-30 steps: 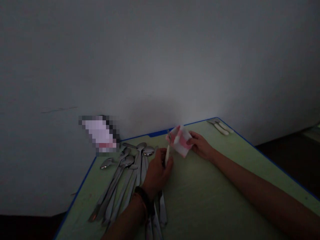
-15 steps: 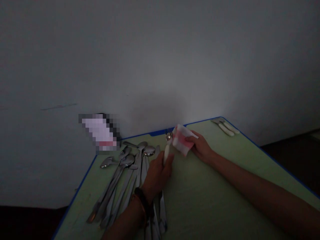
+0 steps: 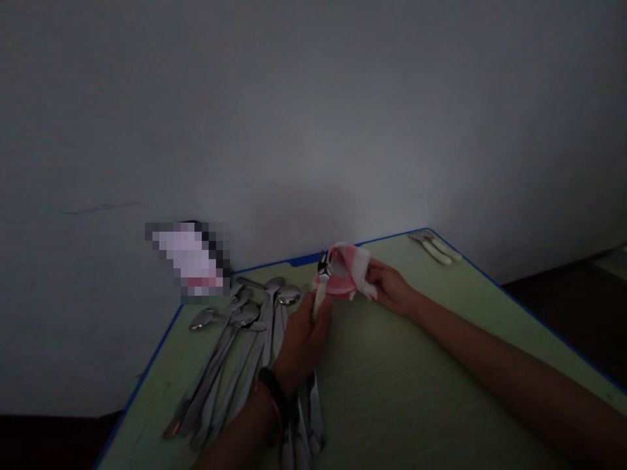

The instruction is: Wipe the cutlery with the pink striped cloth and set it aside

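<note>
My left hand (image 3: 306, 329) is closed round the pale handle of a fork (image 3: 322, 277), whose metal head points up and away from me. In my right hand (image 3: 390, 286) is a pink and white cloth (image 3: 350, 271), its fingers pinched on the cloth's right side. The cloth hangs curled open just beside and behind the fork's head; I cannot tell whether the two touch. Under and left of my left forearm lies a spread pile of metal spoons (image 3: 245, 314) and other cutlery, partly hidden by that arm.
Two forks with pale handles (image 3: 435, 248) lie at the table's far right corner. A phone-like device (image 3: 189, 258), blurred out, leans on the wall (image 3: 313, 117) at the far left. The green table (image 3: 416, 391) has a blue edge and meets the wall.
The cloth has turned and opened out, shifting left toward the fork's head. My left hand and the fork have moved slightly left. The whole view has shifted a little.
</note>
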{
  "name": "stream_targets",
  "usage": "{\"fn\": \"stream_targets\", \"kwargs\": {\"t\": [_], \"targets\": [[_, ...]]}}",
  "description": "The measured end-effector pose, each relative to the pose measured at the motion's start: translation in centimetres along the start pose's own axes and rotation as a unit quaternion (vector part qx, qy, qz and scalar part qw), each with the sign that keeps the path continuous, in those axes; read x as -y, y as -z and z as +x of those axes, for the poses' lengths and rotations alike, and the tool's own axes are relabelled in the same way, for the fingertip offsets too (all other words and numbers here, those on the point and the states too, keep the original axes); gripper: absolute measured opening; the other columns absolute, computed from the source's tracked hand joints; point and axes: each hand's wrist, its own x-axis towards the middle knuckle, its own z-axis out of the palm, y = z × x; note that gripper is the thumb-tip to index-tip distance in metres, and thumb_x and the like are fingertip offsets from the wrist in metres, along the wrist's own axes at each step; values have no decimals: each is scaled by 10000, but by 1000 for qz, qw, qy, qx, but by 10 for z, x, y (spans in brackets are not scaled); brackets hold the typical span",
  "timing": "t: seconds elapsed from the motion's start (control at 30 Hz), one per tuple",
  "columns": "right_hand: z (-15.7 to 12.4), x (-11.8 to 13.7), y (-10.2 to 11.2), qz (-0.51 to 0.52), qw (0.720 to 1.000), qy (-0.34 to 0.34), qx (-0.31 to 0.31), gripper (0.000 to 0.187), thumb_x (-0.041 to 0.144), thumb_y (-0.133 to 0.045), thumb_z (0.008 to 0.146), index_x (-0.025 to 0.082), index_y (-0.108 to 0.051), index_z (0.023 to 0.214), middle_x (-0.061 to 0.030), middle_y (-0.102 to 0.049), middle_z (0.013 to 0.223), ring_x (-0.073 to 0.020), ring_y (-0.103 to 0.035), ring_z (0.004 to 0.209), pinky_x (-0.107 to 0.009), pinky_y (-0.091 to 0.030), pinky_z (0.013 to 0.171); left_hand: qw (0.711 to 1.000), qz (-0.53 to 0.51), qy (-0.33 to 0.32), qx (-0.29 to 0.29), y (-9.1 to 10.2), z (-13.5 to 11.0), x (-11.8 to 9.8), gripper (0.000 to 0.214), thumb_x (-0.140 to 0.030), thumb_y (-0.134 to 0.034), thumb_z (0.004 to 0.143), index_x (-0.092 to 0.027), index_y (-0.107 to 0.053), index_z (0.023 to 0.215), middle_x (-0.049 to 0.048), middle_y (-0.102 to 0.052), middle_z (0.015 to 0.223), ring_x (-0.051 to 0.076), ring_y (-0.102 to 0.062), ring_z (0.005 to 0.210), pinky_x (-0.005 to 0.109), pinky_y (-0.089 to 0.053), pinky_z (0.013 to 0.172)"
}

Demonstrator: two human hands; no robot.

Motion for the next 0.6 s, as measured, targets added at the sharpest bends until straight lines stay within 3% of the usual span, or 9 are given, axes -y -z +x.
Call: {"fn": "stream_targets", "kwargs": {"t": [0.17, 0.43, 0.6], "targets": [[-5, 2, -2, -20, 999, -1, 27, 598, 6, -506, 542, 220, -587, 1095, -15, -650, 995, -130, -594, 757, -219, -483, 616, 1000, -6, 13, 4, -1, -1, 1, 325, -449, -402, 876, -166, -561, 895, -3, -580, 684, 137, -520, 588, 235, -377, 530], [-6, -2, 2, -49, 997, 8, 67, 612, 20, -607, 571, 251, -569, 1137, -12, -646, 1060, -140, -603, 842, -261, -471, 743, 1000, 20, 0, 17, -1, -1, -3, 346, -452, -379, 891, -176, -573, 968, 1, -614, 709, 154, -554, 605, 240, -381, 550], [-6, -2, -3, -125, 989, 29, 69, 376, 127, -682, 645, 202, -630, 1010, -14, -666, 944, -136, -607, 837, -284, -452, 821, 999, 36, -12, 25, -1, 0, -6, 372, -459, -368, 898, -176, -593, 984, 16, -634, 773, 164, -566, 650, 240, -384, 569]]}}
